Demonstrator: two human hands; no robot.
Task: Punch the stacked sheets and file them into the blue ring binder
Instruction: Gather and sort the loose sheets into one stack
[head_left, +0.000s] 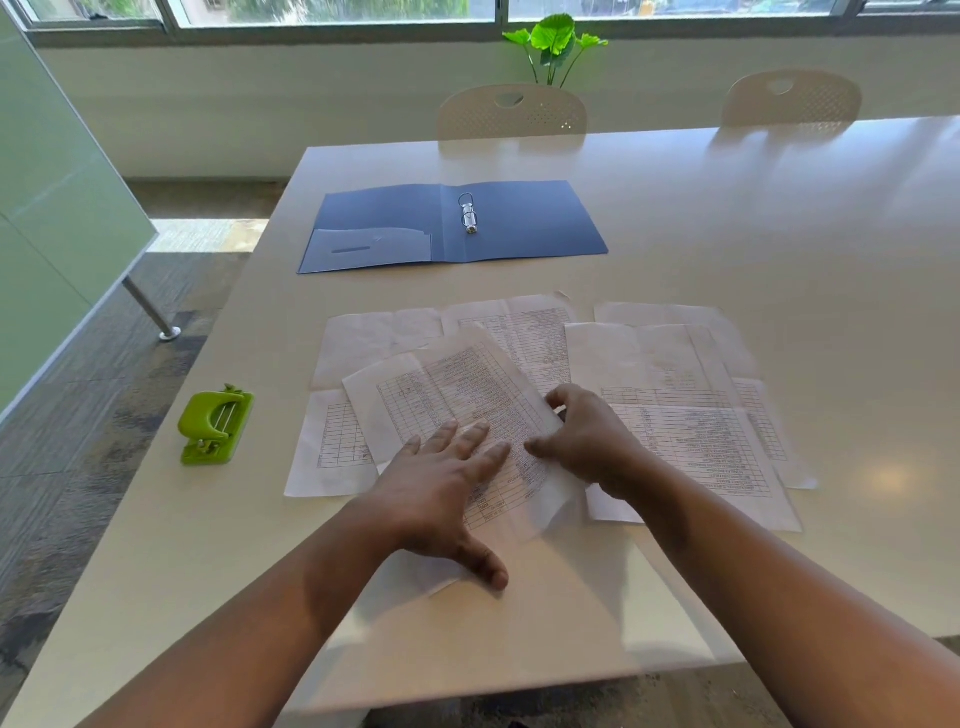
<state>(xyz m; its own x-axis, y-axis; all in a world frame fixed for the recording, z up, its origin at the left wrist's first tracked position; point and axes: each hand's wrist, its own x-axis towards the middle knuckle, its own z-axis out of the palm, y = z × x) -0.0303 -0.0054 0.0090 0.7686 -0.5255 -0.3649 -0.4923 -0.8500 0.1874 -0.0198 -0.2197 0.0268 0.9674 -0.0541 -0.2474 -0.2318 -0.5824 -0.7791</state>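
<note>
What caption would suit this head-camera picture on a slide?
Two bare hands, left hand and right hand, gather loose printed paper sheets between a green hole punch and an open blue ring binder.

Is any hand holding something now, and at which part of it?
The right hand pinches the right edge of the top printed white paper sheet. The left hand only lies flat on that sheet.
</note>
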